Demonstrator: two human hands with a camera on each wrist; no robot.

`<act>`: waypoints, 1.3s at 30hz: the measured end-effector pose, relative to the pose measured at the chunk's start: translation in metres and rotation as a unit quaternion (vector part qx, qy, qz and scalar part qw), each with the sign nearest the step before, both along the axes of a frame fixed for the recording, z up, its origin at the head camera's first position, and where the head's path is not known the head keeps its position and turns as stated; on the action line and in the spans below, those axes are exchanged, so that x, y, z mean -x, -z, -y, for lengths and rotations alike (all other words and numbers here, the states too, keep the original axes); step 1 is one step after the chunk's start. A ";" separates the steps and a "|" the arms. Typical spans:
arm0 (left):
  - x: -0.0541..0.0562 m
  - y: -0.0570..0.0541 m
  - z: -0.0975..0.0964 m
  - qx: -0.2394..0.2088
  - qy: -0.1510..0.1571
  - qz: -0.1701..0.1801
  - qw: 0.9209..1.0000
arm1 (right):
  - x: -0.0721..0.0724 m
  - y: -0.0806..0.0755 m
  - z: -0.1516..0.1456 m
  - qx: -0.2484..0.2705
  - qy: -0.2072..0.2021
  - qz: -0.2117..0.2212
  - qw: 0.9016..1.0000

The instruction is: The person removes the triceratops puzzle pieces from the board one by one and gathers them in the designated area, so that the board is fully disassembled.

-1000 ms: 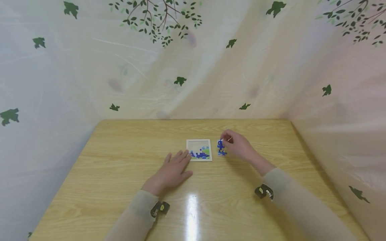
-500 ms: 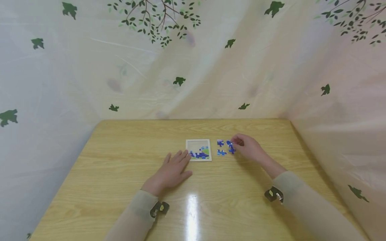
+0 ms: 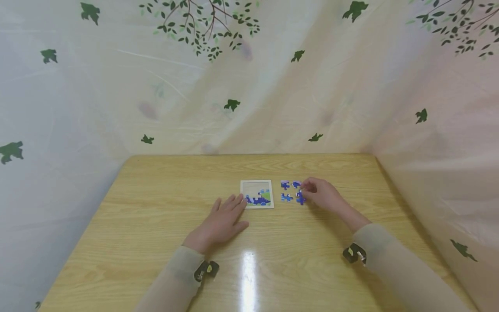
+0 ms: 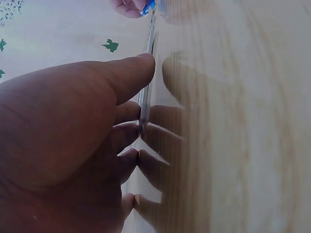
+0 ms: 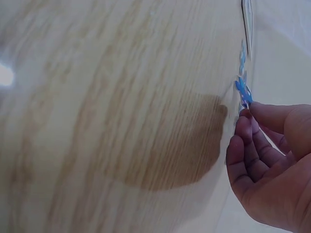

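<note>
My left hand lies with its fingers straight, fingertips at the lower left corner of a white-framed jigsaw puzzle. Joined blue and green pieces fill the lower part of that frame; its upper part shows bare grey backing. To the right, my right hand pinches a dark blue puzzle piece between thumb and fingers. The right wrist view shows this blue piece at the thumb tip, tilted up from the table. Beside it lie a purple-blue piece, a light blue piece and another blue piece.
The pale wooden table runs back to a white curtain printed with green leaves. Curtains also hang along both sides. Each sleeve carries a small dark wrist camera. A bright reflection lies on the table in front of the puzzle.
My right hand has moved right from the left pieces, and pieces it covered now show. Since half a second ago, the pinched piece has shifted slightly toward me. The left hand has stayed still.
</note>
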State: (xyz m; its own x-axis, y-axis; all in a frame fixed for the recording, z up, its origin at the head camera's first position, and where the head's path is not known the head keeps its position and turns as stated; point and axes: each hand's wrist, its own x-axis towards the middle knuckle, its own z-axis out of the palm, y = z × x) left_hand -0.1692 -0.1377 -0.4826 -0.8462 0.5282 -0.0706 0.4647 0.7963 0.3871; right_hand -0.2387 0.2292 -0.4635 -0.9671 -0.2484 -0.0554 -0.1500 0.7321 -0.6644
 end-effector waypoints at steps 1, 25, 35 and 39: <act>0.000 0.000 0.000 0.000 -0.001 0.001 1.000 | 0.000 0.001 0.000 -0.003 0.000 -0.003 1.000; 0.002 0.003 0.001 0.016 0.000 -0.001 1.000 | -0.001 0.001 0.007 -0.057 0.032 -0.007 0.998; 0.001 0.001 0.001 0.014 0.001 0.001 1.000 | 0.002 0.006 0.006 -0.061 0.031 -0.011 0.998; 0.001 0.001 0.001 0.014 0.001 -0.002 1.000 | 0.003 0.007 0.006 -0.064 0.031 -0.011 0.997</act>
State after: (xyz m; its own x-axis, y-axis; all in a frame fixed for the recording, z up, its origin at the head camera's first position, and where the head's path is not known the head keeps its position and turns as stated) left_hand -0.1700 -0.1386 -0.4833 -0.8454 0.5278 -0.0823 0.4680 0.8062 0.3620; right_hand -0.2419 0.2231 -0.4705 -0.9817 -0.1800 -0.0615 -0.1149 0.8191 -0.5621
